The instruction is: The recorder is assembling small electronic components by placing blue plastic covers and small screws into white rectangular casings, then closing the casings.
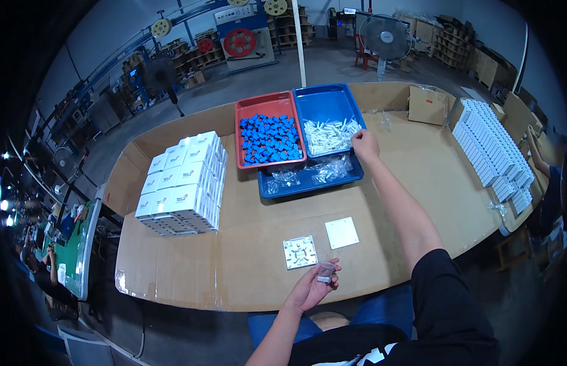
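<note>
Reaching right hand [364, 145] into blue tray [325, 101], red tray [266, 103] alongside, left hand [313, 287] pinching small bag [325, 269]

A factory assembly floor is showing here: cable-reel machinery [244, 36] is standing at the upper centre, pedestal fans [384, 36] are running nearby, and stacked white boxes [183, 183] are covering the cardboard-lined table [247, 244].

A stack of white boxes [183, 183] sits on the brown cardboard-covered table [247, 238], near a red tray of blue blocks [269, 137].
</note>
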A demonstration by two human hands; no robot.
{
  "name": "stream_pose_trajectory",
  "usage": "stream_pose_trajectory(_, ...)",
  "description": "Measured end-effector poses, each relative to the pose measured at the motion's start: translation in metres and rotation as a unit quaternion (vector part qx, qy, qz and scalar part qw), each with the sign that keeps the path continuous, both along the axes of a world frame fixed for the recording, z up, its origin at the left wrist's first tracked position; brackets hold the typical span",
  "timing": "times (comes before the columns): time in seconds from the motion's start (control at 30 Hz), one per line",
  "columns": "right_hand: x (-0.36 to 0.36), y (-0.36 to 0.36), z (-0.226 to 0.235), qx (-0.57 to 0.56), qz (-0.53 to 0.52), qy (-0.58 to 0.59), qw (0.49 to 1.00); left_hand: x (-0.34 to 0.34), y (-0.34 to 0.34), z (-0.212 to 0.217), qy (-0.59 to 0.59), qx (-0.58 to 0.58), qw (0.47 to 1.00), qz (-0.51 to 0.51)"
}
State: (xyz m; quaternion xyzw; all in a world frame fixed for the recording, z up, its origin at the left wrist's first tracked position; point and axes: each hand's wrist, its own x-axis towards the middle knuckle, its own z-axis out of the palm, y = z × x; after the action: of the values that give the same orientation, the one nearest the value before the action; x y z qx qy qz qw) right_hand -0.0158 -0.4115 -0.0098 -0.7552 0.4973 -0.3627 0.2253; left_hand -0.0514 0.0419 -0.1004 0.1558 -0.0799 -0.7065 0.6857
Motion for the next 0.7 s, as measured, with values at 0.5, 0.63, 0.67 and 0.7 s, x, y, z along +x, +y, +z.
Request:
stream_pose_trajectory(0.5, -0.106, 0.188, 0.091, 0.357, 0.353, -0.513, 0.696, -0.001, 0.015, 0.001, -0.115, 0.021, 0.993, -0.008)
stream_pose_trajectory(0.63, -0.132, 0.223, 0.079, 0.342, 0.305, -0.533, 0.712, 0.002, 0.007, 0.052, -0.266, 0.047, 0.962, 0.026)
stream_pose_trajectory(0.67, -0.139, 0.231, 0.08, 0.299, 0.282, -0.533, 0.74, 0.005, 0.002, 0.077, -0.294, 0.026, 0.954, 0.045)
stream_pose_trajectory(0.7, -0.143, 0.238, 0.083, 0.254, 0.263, -0.531, 0.765, 0.007, -0.002, 0.099, -0.316, 0.016, 0.945, 0.081)
